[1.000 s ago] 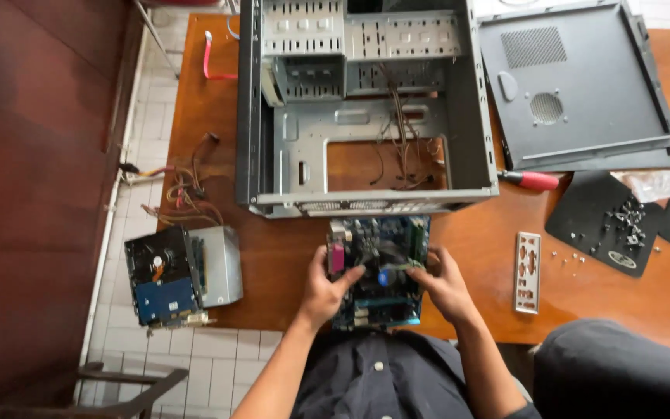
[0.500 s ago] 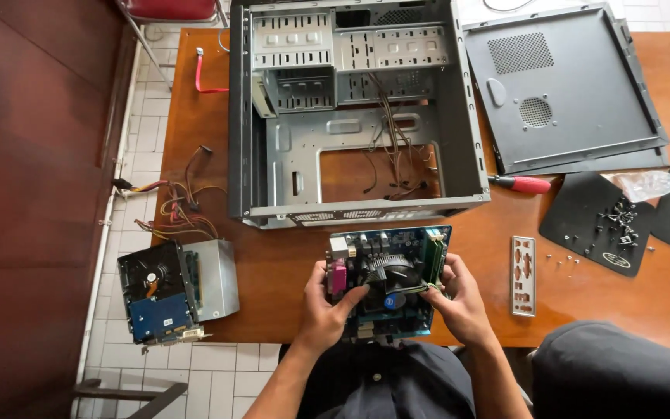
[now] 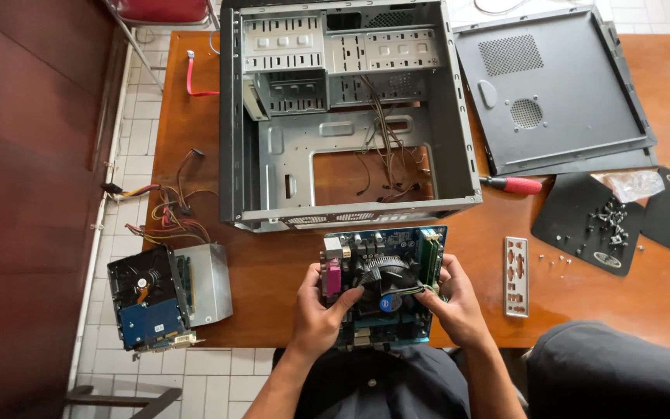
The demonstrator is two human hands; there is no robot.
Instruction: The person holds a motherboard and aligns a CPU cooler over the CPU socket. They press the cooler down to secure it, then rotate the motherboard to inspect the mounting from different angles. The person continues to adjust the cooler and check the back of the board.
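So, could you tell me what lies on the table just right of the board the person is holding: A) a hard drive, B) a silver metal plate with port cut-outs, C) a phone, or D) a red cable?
B: the silver plate with cut-outs lies flat beside the right hand, which grips the circuit board together with the left hand.

Both hands, left (image 3: 321,310) and right (image 3: 451,304), curl inward, each grip closed, forearms converging.

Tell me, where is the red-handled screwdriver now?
In the head view, the red-handled screwdriver lies on the table, right of the open computer case, just below the grey side panel.
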